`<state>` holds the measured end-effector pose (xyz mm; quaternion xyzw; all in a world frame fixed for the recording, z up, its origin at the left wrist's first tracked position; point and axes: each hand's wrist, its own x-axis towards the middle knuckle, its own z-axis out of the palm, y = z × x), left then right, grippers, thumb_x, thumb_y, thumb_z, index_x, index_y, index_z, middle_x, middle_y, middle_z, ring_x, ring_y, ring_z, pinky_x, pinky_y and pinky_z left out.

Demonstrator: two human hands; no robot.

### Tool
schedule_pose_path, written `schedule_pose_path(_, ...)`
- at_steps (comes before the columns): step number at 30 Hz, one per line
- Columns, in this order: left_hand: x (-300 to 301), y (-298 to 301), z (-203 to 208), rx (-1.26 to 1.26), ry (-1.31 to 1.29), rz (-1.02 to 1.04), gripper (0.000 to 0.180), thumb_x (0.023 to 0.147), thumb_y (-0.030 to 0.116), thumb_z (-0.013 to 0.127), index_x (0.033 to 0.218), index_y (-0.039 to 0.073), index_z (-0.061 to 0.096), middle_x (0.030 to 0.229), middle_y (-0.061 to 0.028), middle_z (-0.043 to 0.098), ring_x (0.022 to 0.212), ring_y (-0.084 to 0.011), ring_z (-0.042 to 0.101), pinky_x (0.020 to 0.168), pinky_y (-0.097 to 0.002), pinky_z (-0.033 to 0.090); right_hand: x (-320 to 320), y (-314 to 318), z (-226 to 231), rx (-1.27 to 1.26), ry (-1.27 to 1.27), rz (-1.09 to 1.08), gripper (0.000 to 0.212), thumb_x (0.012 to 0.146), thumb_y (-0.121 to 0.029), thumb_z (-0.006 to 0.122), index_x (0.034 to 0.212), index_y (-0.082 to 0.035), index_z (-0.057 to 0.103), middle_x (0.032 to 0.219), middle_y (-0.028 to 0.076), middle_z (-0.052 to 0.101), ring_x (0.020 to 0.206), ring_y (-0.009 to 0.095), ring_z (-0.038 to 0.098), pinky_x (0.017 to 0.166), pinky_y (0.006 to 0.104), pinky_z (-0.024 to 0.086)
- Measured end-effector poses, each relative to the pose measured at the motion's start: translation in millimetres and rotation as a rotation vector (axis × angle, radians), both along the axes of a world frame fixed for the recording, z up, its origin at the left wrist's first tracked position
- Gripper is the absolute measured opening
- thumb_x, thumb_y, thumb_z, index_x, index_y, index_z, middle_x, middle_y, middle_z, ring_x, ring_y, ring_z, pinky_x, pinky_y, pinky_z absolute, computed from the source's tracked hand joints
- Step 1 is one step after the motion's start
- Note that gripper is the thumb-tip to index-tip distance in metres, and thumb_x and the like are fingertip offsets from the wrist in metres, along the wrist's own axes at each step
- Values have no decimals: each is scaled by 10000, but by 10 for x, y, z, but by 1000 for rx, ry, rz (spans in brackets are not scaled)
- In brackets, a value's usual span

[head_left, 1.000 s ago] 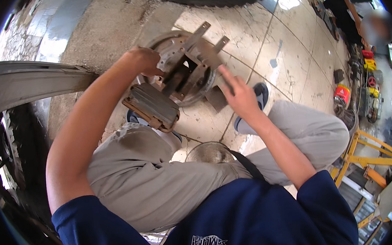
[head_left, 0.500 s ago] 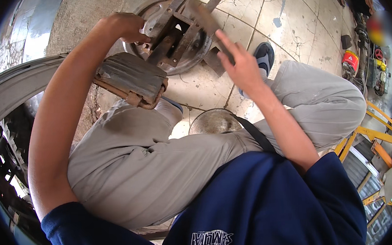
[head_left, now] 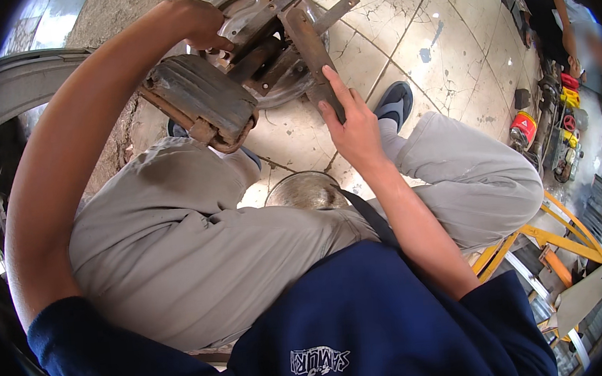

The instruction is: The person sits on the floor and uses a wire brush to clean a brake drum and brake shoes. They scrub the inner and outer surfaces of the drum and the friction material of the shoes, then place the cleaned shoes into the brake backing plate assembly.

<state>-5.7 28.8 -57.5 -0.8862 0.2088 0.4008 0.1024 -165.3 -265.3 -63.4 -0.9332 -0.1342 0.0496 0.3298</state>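
Note:
A rusty metal bracket [head_left: 253, 68] with flat arms and bolt holes lies over a round steel wheel rim [head_left: 247, 0] on the floor. At the bracket's left side, my left hand [head_left: 196, 25] is closed on its edge; some fingers are hidden behind it. My right hand [head_left: 354, 131] holds the lower end of a flat, brown-grey metal bar [head_left: 309, 42], with the index finger stretched along it. The bar's far end leans against the bracket. Beneath my left forearm sits a worn block [head_left: 201, 90] in a rusty metal frame.
Tiled floor [head_left: 440, 64] lies beyond my sandalled feet. A round metal-topped seat [head_left: 306, 190] is between my legs. To the right are a red can [head_left: 522, 128], greasy parts, yellow metal frames [head_left: 567, 243] and another person's arm [head_left: 562, 15].
My right hand and the bar have shifted slightly left, and the bar, blurred before, now looks still. The whole view has turned a little; my left hand stays at the bracket.

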Motion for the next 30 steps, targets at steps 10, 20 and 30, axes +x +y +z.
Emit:
schedule_pose_path(10, -40, -29, -21, -121, 36, -21, 574, 930, 538, 624, 1316, 115, 632, 1162, -182, 711, 1134, -365, 655, 992, -464, 503, 224, -127, -23, 66, -130, 174, 599, 950, -186, 657, 1504, -290, 453, 910, 171, 636, 804, 384, 649, 719, 466, 534)
schedule_pose_path(20, -28, -97, 109, -122, 181, 24, 624, 963, 553, 541, 1396, 105, 580, 1369, -160, 618, 1281, -346, 573, 1070, -447, 461, 354, -176, 180, -172, 132, 153, 618, 950, -150, 650, 1515, -293, 442, 1082, 228, 652, 953, 435, 644, 816, 465, 529)
schedule_pose_path(30, -98, -101, 45, -184, 143, 28, 631, 965, 567, 522, 1187, 5, 703, 1203, -202, 695, 1147, -385, 640, 993, -457, 494, 549, -366, 80, -353, 82, 423, 616, 981, -207, 618, 1534, -353, 391, 957, 185, 622, 815, 418, 653, 714, 479, 543)
